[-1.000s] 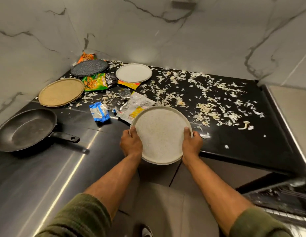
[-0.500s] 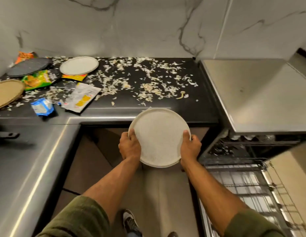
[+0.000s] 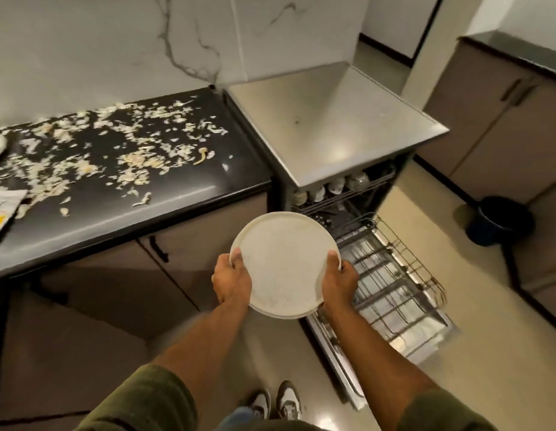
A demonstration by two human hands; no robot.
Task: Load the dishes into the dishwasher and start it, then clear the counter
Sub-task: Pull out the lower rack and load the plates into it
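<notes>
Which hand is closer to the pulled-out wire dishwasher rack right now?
Right. The right hand grips the round white speckled plate at its rack-side edge, over the wire rack; the left hand grips the opposite edge, toward the cabinet.

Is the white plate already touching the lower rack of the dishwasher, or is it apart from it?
Apart. In the head view both hands, left and right, hold the white plate in the air at the near-left end of the pulled-out lower rack.

Dim warm light, glare on the steel top point(image 3: 329, 126), motion blur, bowed edges.
</notes>
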